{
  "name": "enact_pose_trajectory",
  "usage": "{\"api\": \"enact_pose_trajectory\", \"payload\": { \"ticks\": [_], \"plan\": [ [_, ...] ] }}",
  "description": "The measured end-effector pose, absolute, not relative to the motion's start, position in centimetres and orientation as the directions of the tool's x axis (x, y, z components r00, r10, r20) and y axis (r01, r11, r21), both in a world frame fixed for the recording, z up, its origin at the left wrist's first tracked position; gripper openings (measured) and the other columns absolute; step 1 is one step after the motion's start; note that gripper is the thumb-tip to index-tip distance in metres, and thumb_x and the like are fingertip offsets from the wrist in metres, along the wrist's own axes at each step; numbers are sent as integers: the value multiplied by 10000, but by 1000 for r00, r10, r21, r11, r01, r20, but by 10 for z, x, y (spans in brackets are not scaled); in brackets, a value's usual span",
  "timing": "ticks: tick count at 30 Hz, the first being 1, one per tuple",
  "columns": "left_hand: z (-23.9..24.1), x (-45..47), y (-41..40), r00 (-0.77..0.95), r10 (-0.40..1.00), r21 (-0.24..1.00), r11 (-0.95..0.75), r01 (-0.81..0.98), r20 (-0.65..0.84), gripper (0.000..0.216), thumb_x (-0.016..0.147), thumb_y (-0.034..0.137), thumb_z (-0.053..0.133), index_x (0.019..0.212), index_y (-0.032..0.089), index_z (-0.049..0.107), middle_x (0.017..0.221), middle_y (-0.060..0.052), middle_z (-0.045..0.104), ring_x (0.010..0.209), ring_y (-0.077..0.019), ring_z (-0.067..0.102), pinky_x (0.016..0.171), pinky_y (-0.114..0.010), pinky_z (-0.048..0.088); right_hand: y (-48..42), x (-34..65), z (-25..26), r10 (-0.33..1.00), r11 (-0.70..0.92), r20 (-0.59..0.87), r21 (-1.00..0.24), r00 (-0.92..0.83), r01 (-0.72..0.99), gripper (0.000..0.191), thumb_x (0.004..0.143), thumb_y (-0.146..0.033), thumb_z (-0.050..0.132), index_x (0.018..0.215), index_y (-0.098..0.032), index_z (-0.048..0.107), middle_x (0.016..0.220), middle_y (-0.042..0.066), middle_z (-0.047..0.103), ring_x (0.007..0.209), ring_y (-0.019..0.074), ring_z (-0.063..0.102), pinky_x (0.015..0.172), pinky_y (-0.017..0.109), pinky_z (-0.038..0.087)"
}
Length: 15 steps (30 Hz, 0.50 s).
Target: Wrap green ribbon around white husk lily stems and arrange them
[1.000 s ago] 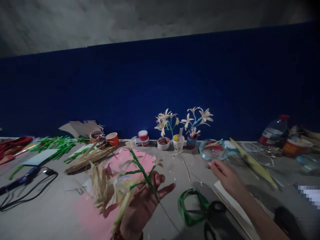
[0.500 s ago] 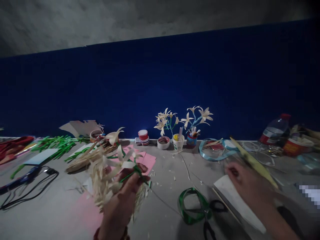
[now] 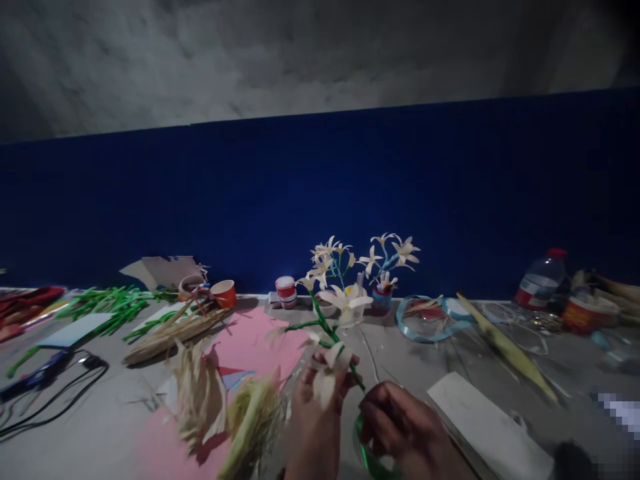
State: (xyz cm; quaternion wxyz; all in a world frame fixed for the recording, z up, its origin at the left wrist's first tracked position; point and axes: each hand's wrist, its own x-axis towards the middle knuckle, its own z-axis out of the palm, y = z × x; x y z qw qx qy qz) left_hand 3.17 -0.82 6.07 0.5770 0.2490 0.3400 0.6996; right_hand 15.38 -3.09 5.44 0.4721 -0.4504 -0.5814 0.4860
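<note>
Rising from the left hand (image 3: 313, 420), a green flower stem (image 3: 325, 325) with cream blooms is held tilted above the grey surface (image 3: 400, 353), the fingers closed round its lower part. The right hand (image 3: 407, 427) is curled just beside the stem's lower end, over a green ribbon roll (image 3: 364, 453); whether its fingers pinch anything cannot be told. Pink paper (image 3: 250, 340) and straw bundles (image 3: 200, 393) are seen to the left.
</note>
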Motion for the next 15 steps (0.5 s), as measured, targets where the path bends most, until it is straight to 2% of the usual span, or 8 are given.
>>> {"api": "enact_pose_trajectory", "payload": {
  "ticks": [3, 6, 11, 15],
  "plan": [
    [56, 37, -7, -158, 986, 753, -65, -655, -52, 329, 547, 358, 896, 758, 196, 702, 749, -16, 730, 665, -156, 652, 642, -263, 514, -27, 150, 39, 992, -14, 11, -982, -129, -189, 422, 753, -610, 676, 701, -206, 565, 546, -33, 619, 442, 85, 487, 446, 188, 367],
    [48, 40, -6, -139, 988, 776, -38, -629, -63, 362, 558, 389, 892, 816, 190, 735, 780, -30, 744, 719, -151, 658, 672, -244, 512, -25, 146, 25, 988, -59, -9, -946, -157, -320, 458, 716, -644, 694, 734, -207, 560, 503, -49, 604, 380, 65, 444, 391, 165, 323],
    [39, 42, -3, -221, 969, 804, -42, -593, -112, 439, 457, 401, 926, 783, 173, 739, 773, -40, 756, 755, -170, 679, 692, -247, 524, -24, 146, 19, 992, -45, -7, -953, -128, -300, 495, 705, -659, 697, 693, -188, 545, 464, -59, 570, 358, 45, 411, 380, 151, 297],
    [35, 41, -3, -258, 962, 840, -66, -539, -90, 461, 481, 430, 909, 815, 162, 737, 789, -43, 750, 750, -173, 675, 664, -239, 528, -26, 146, 19, 997, 5, 26, -960, -71, -280, 477, 689, -648, 719, 706, -192, 578, 477, -56, 572, 367, 61, 442, 380, 166, 329]
  ]
}}
